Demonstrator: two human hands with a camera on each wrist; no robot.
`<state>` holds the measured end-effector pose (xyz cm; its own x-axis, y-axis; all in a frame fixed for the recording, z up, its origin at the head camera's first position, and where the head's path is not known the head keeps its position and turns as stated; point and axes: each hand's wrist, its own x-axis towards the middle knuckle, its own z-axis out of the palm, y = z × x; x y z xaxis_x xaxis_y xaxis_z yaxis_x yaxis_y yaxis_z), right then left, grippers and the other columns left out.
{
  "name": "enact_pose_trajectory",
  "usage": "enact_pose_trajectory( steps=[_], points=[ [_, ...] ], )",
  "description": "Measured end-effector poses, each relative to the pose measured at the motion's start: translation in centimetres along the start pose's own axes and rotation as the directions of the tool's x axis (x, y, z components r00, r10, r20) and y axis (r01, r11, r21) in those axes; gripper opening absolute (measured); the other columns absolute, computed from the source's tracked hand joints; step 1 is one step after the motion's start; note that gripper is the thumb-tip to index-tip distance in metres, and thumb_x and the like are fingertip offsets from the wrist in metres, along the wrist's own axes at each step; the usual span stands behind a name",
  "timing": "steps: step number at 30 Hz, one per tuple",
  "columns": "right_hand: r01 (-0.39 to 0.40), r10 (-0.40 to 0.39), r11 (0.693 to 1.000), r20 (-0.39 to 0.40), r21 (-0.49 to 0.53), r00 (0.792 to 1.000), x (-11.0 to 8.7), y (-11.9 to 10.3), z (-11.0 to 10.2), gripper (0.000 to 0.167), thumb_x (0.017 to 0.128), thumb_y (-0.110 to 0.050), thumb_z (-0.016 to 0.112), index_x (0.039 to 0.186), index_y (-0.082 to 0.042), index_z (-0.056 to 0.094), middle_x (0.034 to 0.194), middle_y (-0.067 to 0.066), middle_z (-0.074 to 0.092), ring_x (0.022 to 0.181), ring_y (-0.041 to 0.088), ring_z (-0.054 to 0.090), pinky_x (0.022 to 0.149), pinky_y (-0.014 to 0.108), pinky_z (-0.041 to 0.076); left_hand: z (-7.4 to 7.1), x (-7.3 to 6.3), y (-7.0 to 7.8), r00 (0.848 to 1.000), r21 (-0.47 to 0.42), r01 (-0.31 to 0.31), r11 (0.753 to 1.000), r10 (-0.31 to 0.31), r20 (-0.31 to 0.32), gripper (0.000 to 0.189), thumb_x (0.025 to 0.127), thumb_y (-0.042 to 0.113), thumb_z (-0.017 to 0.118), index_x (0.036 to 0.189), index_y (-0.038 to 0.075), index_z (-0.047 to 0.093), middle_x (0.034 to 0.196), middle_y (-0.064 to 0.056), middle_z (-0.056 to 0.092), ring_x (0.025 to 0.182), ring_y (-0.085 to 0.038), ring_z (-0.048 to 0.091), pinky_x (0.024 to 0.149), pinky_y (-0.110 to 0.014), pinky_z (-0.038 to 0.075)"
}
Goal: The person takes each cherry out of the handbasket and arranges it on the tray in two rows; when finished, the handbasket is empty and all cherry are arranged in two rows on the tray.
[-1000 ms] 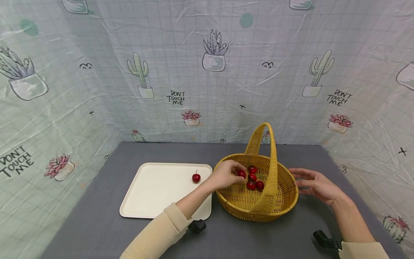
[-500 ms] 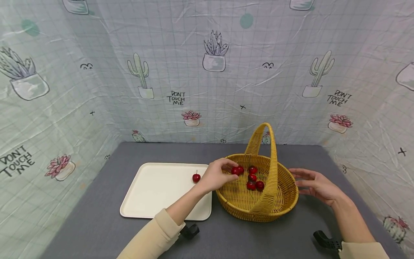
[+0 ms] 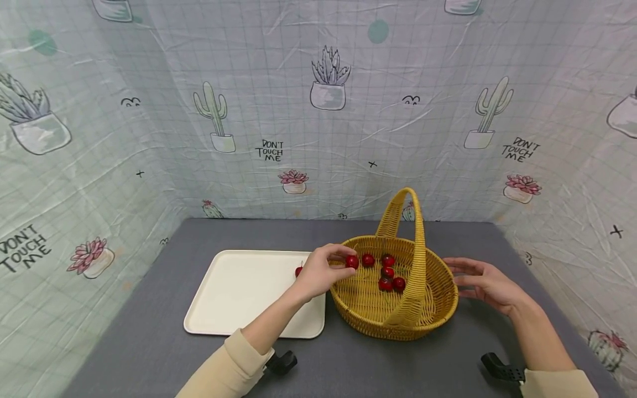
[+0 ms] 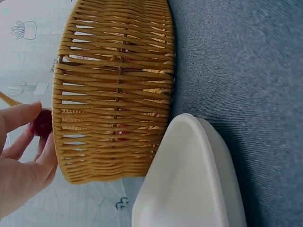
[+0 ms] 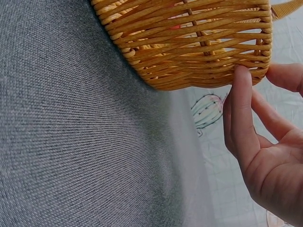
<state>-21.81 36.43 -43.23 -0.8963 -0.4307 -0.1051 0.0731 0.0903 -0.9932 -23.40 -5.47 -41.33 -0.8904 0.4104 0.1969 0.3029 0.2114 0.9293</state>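
Between thumb and fingertips my left hand [image 3: 318, 273] pinches a red cherry [image 3: 351, 262], just above the left rim of a yellow woven basket [image 3: 358, 309]. The left wrist view shows this cherry [image 4: 43, 123] close beside the rim. Several more cherries [image 3: 387, 272] lie inside the basket. On the cream tray [image 3: 239, 293] sits one cherry [image 3: 298, 271], partly hidden by my left hand. At the basket's right side, my right hand [image 3: 490, 284] rests its fairly straight fingertips against the outer wall, its thumb by the rim in the right wrist view [image 5: 270, 156].
A tall arched handle [image 3: 420, 243] spans the basket. The tray lies flat to the left of the basket, close to its wall. Grey cloth [image 3: 348, 365] covers the table, and a printed curtain [image 3: 249, 110] encloses the back and sides.
My left hand has drawn back leftward from inside the basket, bringing a cherry up to the left rim. It now partly covers the cherry on the tray. The right hand has stayed in place.
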Motion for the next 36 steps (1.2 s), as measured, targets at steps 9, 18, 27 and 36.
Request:
enact_pose_trajectory(
  steps=[9, 18, 27, 36],
  points=[
    [0.013, -0.013, 1.0, 0.016, 0.002, 1.0, 0.1, 0.0, 0.0, 0.041, 0.107, -0.002, 0.052, 0.146, -0.014, 0.055, 0.131, -0.009, 0.062, 0.114, 0.014, 0.066, 0.088, 0.04, 0.057, -1.0, -0.7, -0.3, 1.0, -0.053, 0.014, 0.998, -0.015, -0.011, 0.034, 0.091, 0.009, 0.079, 0.123, 0.005, 0.07, 0.119, -0.006, 0.068, 0.11, -0.023, 0.065, 0.093, -0.031, 0.054],
    [0.001, -0.001, 1.0, 0.015, 0.007, 1.0, 0.1, 0.0, 0.1, 0.041, 0.106, -0.002, 0.053, 0.145, -0.016, 0.057, 0.131, -0.009, 0.062, 0.114, 0.013, 0.066, 0.088, 0.041, 0.057, -1.9, -1.6, -1.1, 0.998, -0.081, 0.041, 0.996, -0.044, -0.035, 0.036, 0.089, 0.007, 0.08, 0.124, 0.003, 0.069, 0.118, -0.011, 0.068, 0.11, -0.027, 0.066, 0.087, -0.034, 0.057],
    [0.018, -0.02, 0.999, 0.053, 0.041, 0.998, 0.0, 0.1, -0.1, 0.042, 0.107, 0.0, 0.049, 0.143, -0.02, 0.059, 0.132, -0.01, 0.062, 0.115, 0.013, 0.065, 0.088, 0.041, 0.058, -3.5, -2.6, -1.3, 0.996, -0.097, 0.064, 0.993, -0.069, -0.057, 0.039, 0.089, 0.008, 0.081, 0.125, 0.003, 0.067, 0.12, -0.009, 0.066, 0.111, -0.029, 0.067, 0.085, -0.036, 0.058],
    [0.019, -0.022, 0.999, 0.068, 0.049, 0.997, 0.0, 0.0, -0.2, 0.042, 0.108, 0.0, 0.048, 0.143, -0.021, 0.059, 0.133, -0.009, 0.062, 0.115, 0.014, 0.066, 0.088, 0.042, 0.058, -5.5, -3.3, -2.7, 0.987, -0.094, 0.091, 0.991, -0.102, -0.122, 0.037, 0.086, 0.005, 0.083, 0.119, 0.003, 0.069, 0.118, -0.012, 0.067, 0.107, -0.029, 0.068, 0.086, -0.032, 0.057]
  ],
)
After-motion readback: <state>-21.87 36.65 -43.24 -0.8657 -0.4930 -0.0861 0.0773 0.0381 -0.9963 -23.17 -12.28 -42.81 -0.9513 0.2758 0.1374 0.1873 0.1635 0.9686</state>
